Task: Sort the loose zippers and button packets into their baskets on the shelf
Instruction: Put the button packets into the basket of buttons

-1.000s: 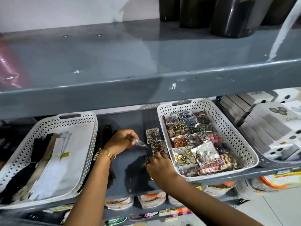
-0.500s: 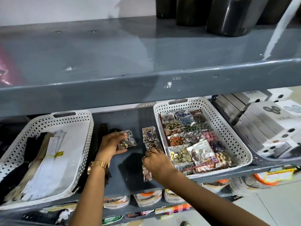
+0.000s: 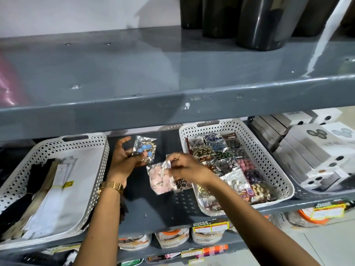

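Between two white baskets, my left hand (image 3: 126, 160) holds up a clear packet of blue and gold buttons (image 3: 144, 148). My right hand (image 3: 187, 167) pinches the top of a clear packet of pale pink buttons (image 3: 159, 179), lifted above the grey shelf (image 3: 153, 210). A packet of dark buttons (image 3: 182, 184) lies just under my right wrist by the basket. The right basket (image 3: 269, 156) holds several button packets. The left basket (image 3: 96, 169) holds zippers in white, beige and black.
An upper grey shelf (image 3: 172, 104) overhangs close above the baskets, with dark cylinders (image 3: 265, 22) on it. White boxes (image 3: 311, 150) fill a tray at the right. Jars with orange lids (image 3: 172, 239) and price labels sit on the shelf below.
My left hand raised its button packet higher. My right hand picked a pink button packet off the shelf and lifted it. The camera also moved closer.
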{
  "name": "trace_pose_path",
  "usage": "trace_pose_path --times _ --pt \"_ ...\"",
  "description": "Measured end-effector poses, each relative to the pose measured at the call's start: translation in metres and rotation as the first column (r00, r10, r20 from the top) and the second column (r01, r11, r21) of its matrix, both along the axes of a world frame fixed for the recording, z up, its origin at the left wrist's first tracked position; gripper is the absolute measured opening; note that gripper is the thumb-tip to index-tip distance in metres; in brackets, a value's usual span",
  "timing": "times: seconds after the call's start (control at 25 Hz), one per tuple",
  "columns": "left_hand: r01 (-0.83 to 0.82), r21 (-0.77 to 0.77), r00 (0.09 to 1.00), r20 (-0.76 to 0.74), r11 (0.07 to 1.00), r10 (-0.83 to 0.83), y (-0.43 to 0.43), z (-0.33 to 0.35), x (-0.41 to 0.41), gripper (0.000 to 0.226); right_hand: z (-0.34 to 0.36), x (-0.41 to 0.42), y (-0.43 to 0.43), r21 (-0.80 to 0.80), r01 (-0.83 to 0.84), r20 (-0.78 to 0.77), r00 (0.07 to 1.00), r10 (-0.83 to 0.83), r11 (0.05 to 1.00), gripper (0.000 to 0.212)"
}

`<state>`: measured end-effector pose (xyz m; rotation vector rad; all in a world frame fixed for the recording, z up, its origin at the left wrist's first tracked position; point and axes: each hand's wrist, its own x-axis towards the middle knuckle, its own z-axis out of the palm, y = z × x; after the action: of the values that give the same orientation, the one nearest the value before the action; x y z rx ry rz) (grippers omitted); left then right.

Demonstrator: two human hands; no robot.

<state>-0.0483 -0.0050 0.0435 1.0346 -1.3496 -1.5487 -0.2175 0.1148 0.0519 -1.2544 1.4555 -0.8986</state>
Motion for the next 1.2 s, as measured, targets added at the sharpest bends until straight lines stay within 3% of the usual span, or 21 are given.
trace_pose_path --times 0.08,0.16,0.28,0.36,0.44,0.52,0.68,0.8,0.92,1.0,1.04,1.08,1.12,1.2 --pt "0.103 -0.067 0.994 0.030 0.992 -0.102 0.003 0.009 -0.008 0.043 0.013 -0.029 0.003 -0.046 0.160 0.122 0.981 -0.154 0.986 0.014" --pt "0.243 -0.141 0.968 0.105 0.960 -0.229 0.008 0.018 -0.028 0.033 0.025 -0.068 0.008 -0.131 0.257 0.060 0.966 -0.251 0.958 0.010" --pt "0.458 -0.243 0.873 0.306 0.855 -0.381 0.018 0.026 -0.075 0.032 0.038 -0.118 0.005 -0.189 0.224 -0.296 0.915 -0.273 0.956 0.011" --pt "0.614 -0.271 0.735 0.538 0.741 -0.412 0.025 0.023 -0.109 0.033 0.031 -0.139 -0.003 -0.065 0.195 -0.528 0.825 -0.200 0.979 0.009" --pt "0.721 -0.253 0.573 0.741 0.645 -0.350 0.032 0.013 -0.135 0.033 0.015 -0.149 -0.006 0.073 0.184 -0.658 0.747 -0.091 0.980 0.007" --pt "0.783 -0.210 0.434 0.859 0.586 -0.272 0.038 0.000 -0.150 0.034 -0.003 -0.150 -0.002 0.114 0.164 -0.653 0.756 -0.050 0.980 0.006" --pt "0.827 -0.209 0.289 0.954 0.523 -0.076 0.047 -0.023 -0.156 0.033 -0.018 -0.146 0.010 0.064 0.148 -0.611 0.788 -0.078 0.987 0.015" --pt "0.805 -0.237 0.236 0.969 0.544 0.073 0.055 -0.035 -0.154 0.024 -0.016 -0.142 0.014 0.044 0.167 -0.613 0.783 -0.106 0.985 0.019" --pt "0.807 -0.264 0.282 0.958 0.529 0.049 0.048 -0.035 -0.144 0.039 -0.007 -0.133 0.015 -0.018 0.178 -0.734 0.666 -0.134 0.984 0.008" --pt "0.664 -0.462 0.513 0.853 0.588 0.090 0.032 -0.028 -0.130 0.041 0.009 -0.117 0.013 -0.125 0.197 -0.786 0.579 -0.218 0.972 0.013" --pt "0.530 -0.537 0.627 0.769 0.656 0.123 0.022 -0.025 -0.122 0.036 0.017 -0.104 0.013 -0.158 0.192 -0.767 0.594 -0.243 0.969 0.017" --pt "0.433 -0.545 0.683 0.718 0.718 0.132 0.010 -0.024 -0.115 0.031 0.024 -0.087 0.012 -0.168 0.173 -0.734 0.635 -0.241 0.970 0.018" --pt "0.425 -0.494 0.681 0.726 0.759 0.091 -0.002 -0.025 -0.107 0.029 0.027 -0.066 0.012 -0.158 0.134 -0.701 0.682 -0.207 0.978 0.019" --pt "0.570 -0.278 0.560 0.820 0.773 -0.119 -0.015 -0.032 -0.096 0.028 0.019 -0.022 0.011 -0.088 0.011 -0.671 0.738 -0.067 0.996 0.019"
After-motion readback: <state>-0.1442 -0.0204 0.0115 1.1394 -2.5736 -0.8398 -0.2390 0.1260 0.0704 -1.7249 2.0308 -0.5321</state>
